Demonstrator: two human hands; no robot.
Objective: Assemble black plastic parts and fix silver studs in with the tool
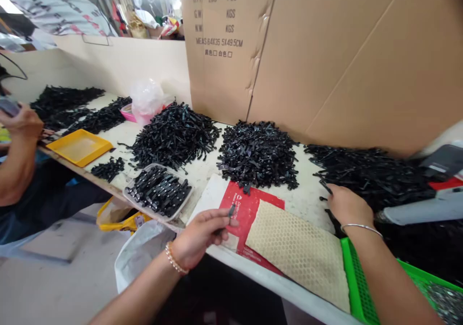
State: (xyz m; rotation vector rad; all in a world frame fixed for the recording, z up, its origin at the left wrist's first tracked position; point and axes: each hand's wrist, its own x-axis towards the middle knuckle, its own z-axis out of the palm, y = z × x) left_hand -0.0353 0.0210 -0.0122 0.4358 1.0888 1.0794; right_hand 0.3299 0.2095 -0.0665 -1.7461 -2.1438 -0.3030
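Observation:
My left hand (pixel 204 233), with a beaded bracelet on its wrist, is closed on a small black strip (pixel 232 210) above the table's front edge. The strip pokes up between thumb and forefinger. At the left edge of the right-hand pile of black strips (pixel 365 168), my right hand (pixel 349 207) is pinched on a thin black piece (pixel 325 186), its lower part hidden by the fingers. Below my hands lie a red and white printed sheet (pixel 265 195) and a beige honeycomb-patterned mat (pixel 296 248).
Black strips form a middle heap (pixel 258 154) and a left heap (pixel 175 134). A clear tray (pixel 188 199) holds more. A yellow tray (pixel 81 161), a green basket (pixel 356 286) and a grey bar (pixel 423 211) flank them. Cardboard (pixel 343 64) stands behind. Another person's hand (pixel 25 122) is far left.

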